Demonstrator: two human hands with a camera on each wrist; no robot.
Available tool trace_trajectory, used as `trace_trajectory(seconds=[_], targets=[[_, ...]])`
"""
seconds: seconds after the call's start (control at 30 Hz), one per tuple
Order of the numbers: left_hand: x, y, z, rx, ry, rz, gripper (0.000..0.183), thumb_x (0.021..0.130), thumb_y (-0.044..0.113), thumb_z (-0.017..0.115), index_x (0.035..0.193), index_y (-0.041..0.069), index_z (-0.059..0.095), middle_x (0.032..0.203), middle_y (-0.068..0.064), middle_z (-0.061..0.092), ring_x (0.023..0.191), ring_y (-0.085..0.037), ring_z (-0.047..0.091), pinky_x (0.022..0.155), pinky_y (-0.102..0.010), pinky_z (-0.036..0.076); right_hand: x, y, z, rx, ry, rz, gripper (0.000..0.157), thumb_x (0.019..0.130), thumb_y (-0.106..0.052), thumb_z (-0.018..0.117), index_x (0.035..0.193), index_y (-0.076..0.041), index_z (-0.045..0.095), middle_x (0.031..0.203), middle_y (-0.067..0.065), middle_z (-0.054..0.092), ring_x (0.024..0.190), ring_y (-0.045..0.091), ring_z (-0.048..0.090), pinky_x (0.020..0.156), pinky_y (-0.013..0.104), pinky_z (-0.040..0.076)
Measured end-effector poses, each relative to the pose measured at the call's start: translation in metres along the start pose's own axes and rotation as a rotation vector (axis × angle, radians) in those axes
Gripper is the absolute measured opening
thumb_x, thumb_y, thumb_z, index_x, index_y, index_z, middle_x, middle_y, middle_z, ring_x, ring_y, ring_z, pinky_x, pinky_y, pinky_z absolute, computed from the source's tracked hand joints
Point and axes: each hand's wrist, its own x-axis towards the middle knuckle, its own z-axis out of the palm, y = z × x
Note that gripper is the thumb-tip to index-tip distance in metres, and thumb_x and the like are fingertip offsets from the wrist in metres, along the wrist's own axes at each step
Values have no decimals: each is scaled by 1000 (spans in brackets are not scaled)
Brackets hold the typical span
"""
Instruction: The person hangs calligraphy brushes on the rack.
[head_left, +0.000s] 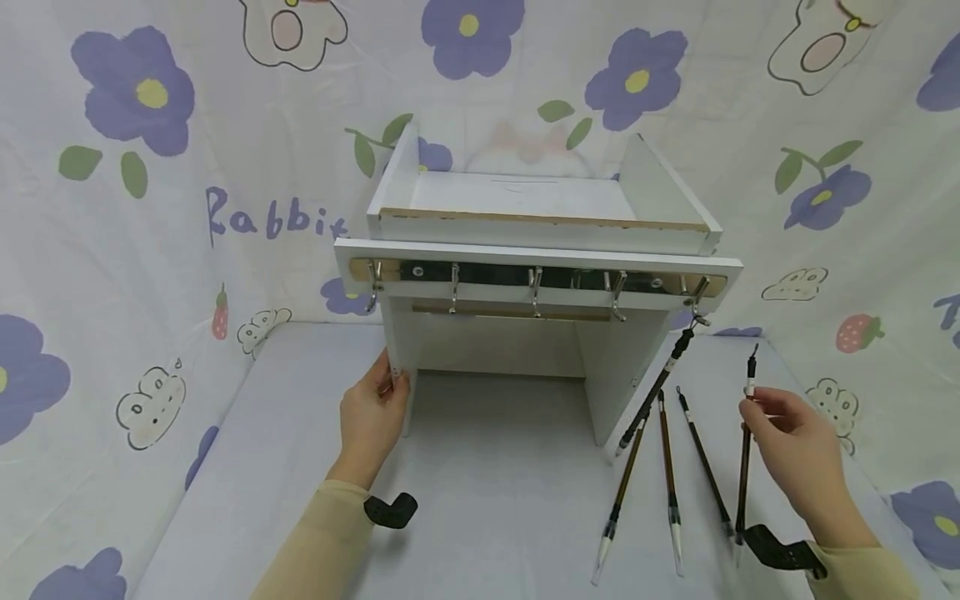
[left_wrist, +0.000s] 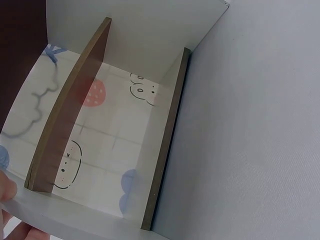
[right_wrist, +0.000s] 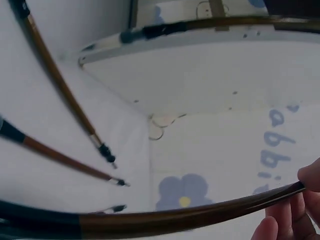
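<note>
A white wooden shelf [head_left: 540, 246] stands in the middle of the head view, with a strip of several metal hooks [head_left: 536, 292] along its front. My left hand [head_left: 372, 421] grips its left side panel, thumb in front. From the rightmost hook hangs a calligraphy brush [head_left: 656, 387], slanting down left. Over on the right, my right hand [head_left: 798, 446] pinches another calligraphy brush [head_left: 745, 467] near its looped top, capped tip down. In the right wrist view, the held brush [right_wrist: 190, 220] runs leftward from thumb and fingers.
Three more calligraphy brushes, left [head_left: 624, 487], middle [head_left: 670, 475] and right [head_left: 705, 458], lie on the white table [head_left: 487, 500] between shelf and right hand. Behind hangs a white cloth [head_left: 262, 125] with purple flowers. An open tray-like top [head_left: 517, 196] crowns the shelf.
</note>
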Motion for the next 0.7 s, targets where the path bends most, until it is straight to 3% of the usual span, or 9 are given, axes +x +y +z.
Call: trace_trajectory(seconds=[0.2, 0.47, 0.7], targets=[[1, 0, 1, -8, -3, 4, 44, 88, 26, 56, 131, 24, 46, 107, -7, 62, 88, -11, 61, 69, -19, 51, -6, -23, 0, 85, 64, -46, 31, 86, -34, 57, 109, -13, 59, 91, 1, 61, 73, 4, 58, 57, 12, 45], [1, 3, 0, 6, -7, 19, 45, 88, 26, 55, 132, 25, 44, 109, -6, 62, 89, -9, 61, 69, -19, 51, -14, -46, -3, 173, 86, -97, 27, 86, -26, 59, 108, -11, 59, 90, 1, 62, 74, 4, 59, 57, 10, 46], [0, 2, 0, 5, -4, 29, 45, 88, 27, 55, 132, 25, 44, 109, -5, 62, 89, -8, 61, 69, -19, 51, -23, -67, -4, 204, 112, -210, 22, 85, -17, 61, 105, -8, 61, 84, 0, 63, 71, 8, 59, 56, 11, 46]])
